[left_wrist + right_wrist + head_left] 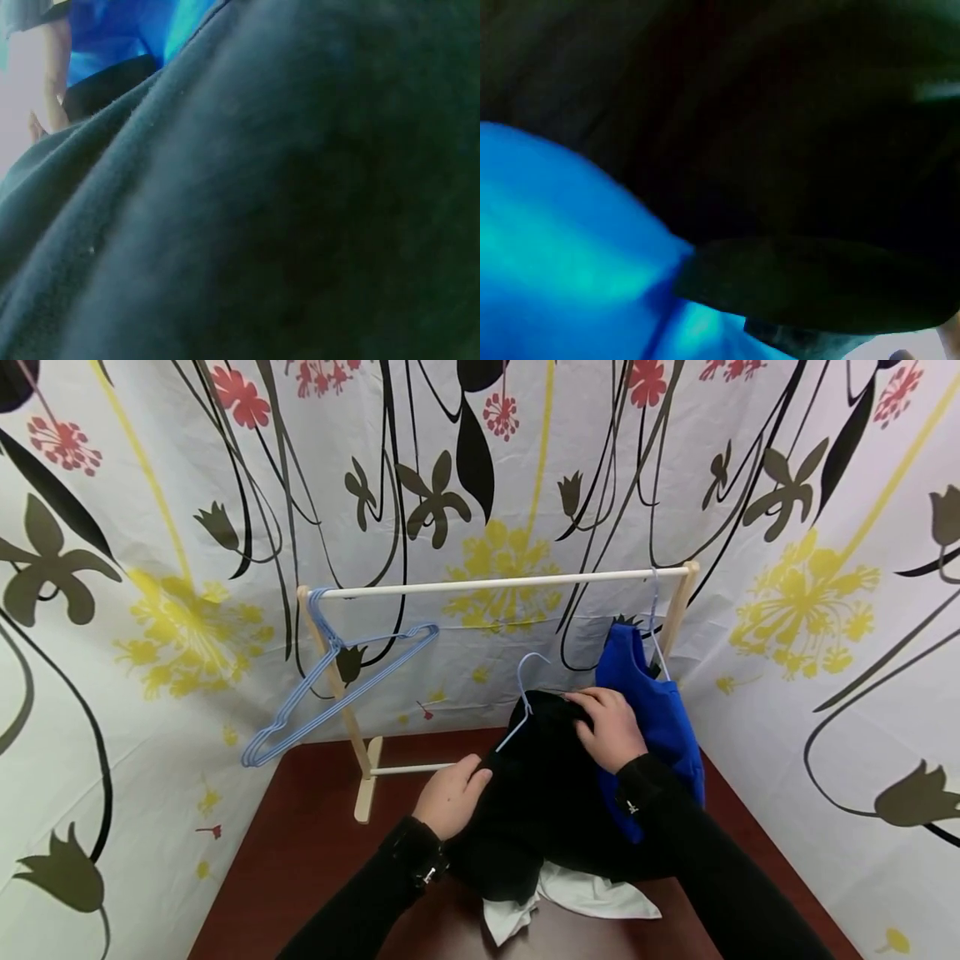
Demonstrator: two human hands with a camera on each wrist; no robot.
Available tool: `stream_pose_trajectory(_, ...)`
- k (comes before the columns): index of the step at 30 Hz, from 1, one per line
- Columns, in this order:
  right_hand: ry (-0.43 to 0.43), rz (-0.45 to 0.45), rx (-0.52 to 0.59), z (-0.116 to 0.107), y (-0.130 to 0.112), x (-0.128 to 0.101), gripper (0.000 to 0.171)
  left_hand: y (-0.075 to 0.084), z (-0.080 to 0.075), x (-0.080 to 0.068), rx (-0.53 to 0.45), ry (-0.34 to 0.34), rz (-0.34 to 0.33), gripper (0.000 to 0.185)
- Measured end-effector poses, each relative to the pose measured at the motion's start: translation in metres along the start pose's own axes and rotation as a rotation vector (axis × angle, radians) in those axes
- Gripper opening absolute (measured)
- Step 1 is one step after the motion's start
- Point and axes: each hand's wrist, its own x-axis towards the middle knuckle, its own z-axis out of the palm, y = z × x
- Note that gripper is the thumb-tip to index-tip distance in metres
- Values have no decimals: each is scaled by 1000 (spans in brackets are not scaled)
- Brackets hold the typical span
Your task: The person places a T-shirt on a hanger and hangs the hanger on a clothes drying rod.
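A black garment hangs bunched between my hands, with a light blue wire hanger partly inside it. The hanger's hook and one sloping arm show; the rest is hidden by cloth. On the left, my left hand grips the garment's edge near the hanger's lower visible end. My right hand pinches the upper right edge of the garment, in front of a blue garment. Dark cloth fills most of the left wrist view. The right wrist view has black fabric above blue fabric.
A wooden rack stands on the dark red table. Several blue hangers hang at its left end, and the blue garment hangs at its right. White cloth lies under the black garment. A flowered curtain surrounds the table.
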Motion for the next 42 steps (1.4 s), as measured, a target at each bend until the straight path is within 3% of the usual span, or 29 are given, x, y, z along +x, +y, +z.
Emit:
stream_pose_trajectory(4, 82, 96, -16, -5, 11, 8, 33, -1, 0, -4, -6, -11, 14, 23)
stream_pose_trajectory(12, 102, 290, -11, -27, 29, 24, 26, -3, 2, -13, -42, 50, 75, 20)
stream_pose_trajectory(18, 140, 372, -14, -35, 38, 27, 22, -6, 0, -18, -61, 88, 82, 28)
stream_pose_trajectory(26, 128, 326, -11, -42, 42, 34, 30, -10, -1, -22, -91, 100, 122, 31)
stream_pose_trajectory(31, -30, 304, -22, -45, 48, 33, 32, -15, 0, -22, -112, 110, 143, 32)
stream_pose_trajectory(36, -168, 285, -3, -45, 48, 30, 38, -18, 1, -23, -117, 111, 120, 32)
stream_pose_trajectory(39, -139, 250, 22, -43, 41, 29, 45, -17, 1, -22, -128, 102, 96, 32)
stream_pose_trajectory(42, -40, 206, 23, -37, 28, 27, 46, -14, 1, -21, -128, 94, 76, 31)
